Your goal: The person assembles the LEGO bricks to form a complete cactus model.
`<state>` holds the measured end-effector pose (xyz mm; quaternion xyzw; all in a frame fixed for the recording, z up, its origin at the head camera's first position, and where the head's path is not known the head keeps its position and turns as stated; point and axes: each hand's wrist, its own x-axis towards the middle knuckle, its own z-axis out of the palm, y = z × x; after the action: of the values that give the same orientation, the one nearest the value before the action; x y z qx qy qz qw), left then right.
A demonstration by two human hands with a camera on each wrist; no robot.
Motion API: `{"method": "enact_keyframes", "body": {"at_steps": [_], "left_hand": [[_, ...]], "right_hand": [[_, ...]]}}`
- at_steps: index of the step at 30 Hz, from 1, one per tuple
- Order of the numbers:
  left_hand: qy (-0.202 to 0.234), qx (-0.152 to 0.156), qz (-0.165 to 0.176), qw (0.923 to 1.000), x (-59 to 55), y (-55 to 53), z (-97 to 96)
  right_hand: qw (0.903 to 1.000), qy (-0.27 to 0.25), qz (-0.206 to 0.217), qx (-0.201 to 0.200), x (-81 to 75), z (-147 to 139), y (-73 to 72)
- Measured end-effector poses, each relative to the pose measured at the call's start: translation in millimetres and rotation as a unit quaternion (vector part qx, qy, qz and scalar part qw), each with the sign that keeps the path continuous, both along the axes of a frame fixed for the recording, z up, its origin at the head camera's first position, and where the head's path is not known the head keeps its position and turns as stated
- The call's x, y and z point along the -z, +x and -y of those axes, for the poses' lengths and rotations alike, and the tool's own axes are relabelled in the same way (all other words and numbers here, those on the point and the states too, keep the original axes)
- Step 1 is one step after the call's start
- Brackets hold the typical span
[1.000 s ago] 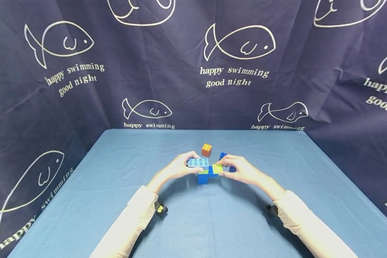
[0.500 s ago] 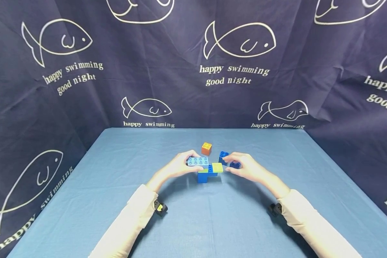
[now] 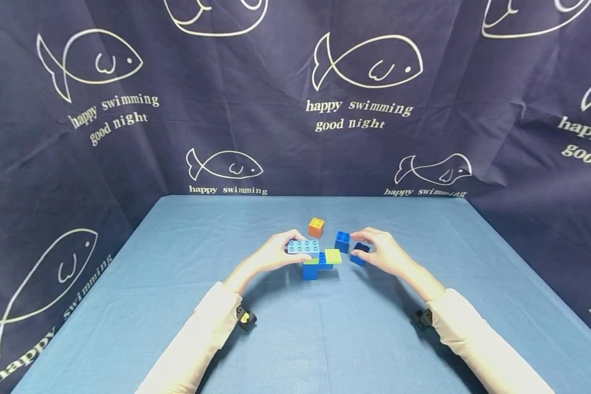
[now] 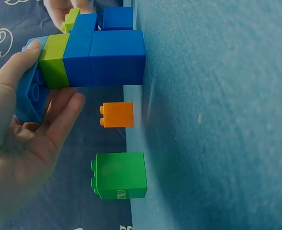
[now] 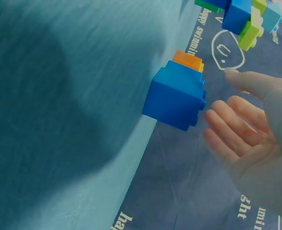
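Note:
My left hand (image 3: 274,255) pinches the light blue brick (image 3: 302,247) between thumb and fingers. That brick tops a joined structure with a lime brick (image 4: 54,60) beneath it, then a long blue brick (image 4: 80,49) and a blue base brick (image 4: 117,57). A second lime piece (image 3: 332,255) sits on the long brick's right end. My right hand (image 3: 385,253) is above and beside two loose blue bricks, a rear one (image 3: 342,241) and a nearer one (image 3: 359,254). Its fingers are loosely spread, with nothing held, in the right wrist view.
An orange brick (image 3: 316,226) stands behind the structure. A green brick (image 4: 120,175) shows in the left wrist view; my left hand hides it in the head view. Blue cloth (image 3: 295,339) covers the table, and a dark printed curtain (image 3: 285,131) hangs around it.
My right hand has let go of the lime piece and moved right, over to the loose blue bricks. The lime piece stays on the structure. My left hand keeps its hold.

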<state>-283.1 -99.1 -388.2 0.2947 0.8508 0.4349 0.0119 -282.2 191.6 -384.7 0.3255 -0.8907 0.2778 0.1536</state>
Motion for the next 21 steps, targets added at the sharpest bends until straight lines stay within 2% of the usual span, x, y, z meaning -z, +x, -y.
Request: {"method": "enact_keyframes", "body": {"at_steps": [12,21], "left_hand": [[-0.001,0.001,0.003,1.0000,1.7,-0.1,-0.3],[0.001,0.000,0.006,1.0000,-0.6,0.1,-0.2]], "right_hand": [[0.9987,0.011,0.009,0.049,5.6,-6.4,-2.7],[0.9958,0.029,0.052,0.071,6.1,-6.8,-2.5]]}}
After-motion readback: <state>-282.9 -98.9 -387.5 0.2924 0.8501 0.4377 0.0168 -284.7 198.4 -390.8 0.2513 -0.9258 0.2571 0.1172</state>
